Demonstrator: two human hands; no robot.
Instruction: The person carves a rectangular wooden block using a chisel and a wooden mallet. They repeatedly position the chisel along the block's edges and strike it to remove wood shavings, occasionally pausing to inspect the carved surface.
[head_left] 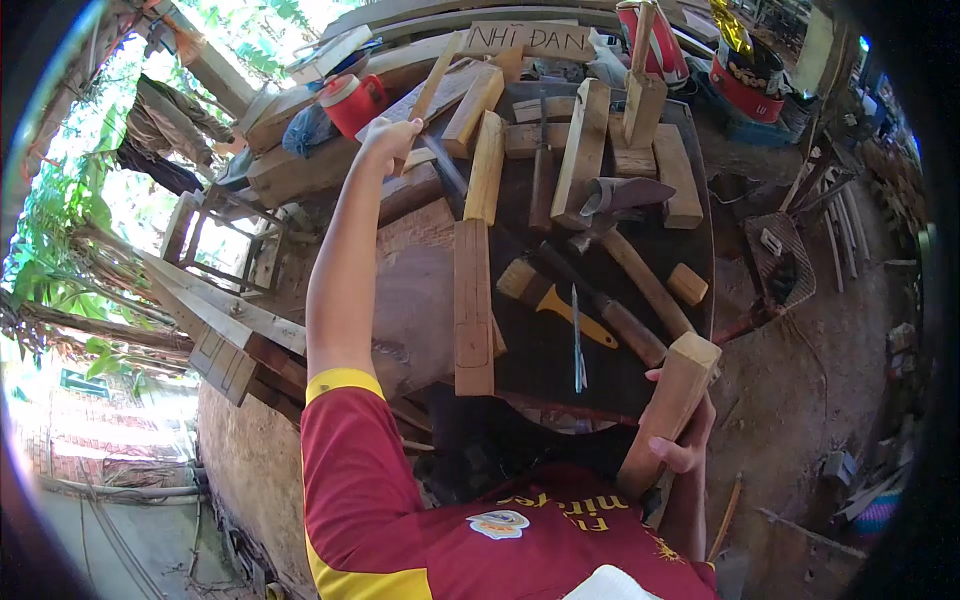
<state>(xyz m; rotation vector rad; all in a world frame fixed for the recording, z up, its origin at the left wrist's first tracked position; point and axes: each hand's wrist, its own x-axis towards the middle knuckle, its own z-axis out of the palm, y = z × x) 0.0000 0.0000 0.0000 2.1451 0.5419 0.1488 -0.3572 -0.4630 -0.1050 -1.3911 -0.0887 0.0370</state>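
Here in the right hand (690,440), a squared wooden block (668,415) is firmly grasped, thumb across the near face, a fingertip showing at the far side. It's at the table's near right corner, in front of the shirt (360,450). And look at the angle: the long axis runs on a slant, one end pointing up and to the right, away from the body, the other pointing down and left, close against the chest. The upper end face is turned into view.

Across to the left hand (392,142), stretched far out over the table's left side, fingers curled round a thin wooden strip (438,82). That strip points away from the person, leaning slightly right.

Between the hands, on the dark tabletop (535,360), a yellow-handled brush (550,297) lies slanting down to the right, near a small wood offcut (687,284). Left of the brush, a long timber piece (474,320) points nearly straight away, dark lines marked on its face.

Now the lettering! Big dark hand-drawn capitals fill a pale board (530,40) at the back. Yellow print runs upside down across the shirt, partly hidden by the block, with a pale crest (498,524) beside it.
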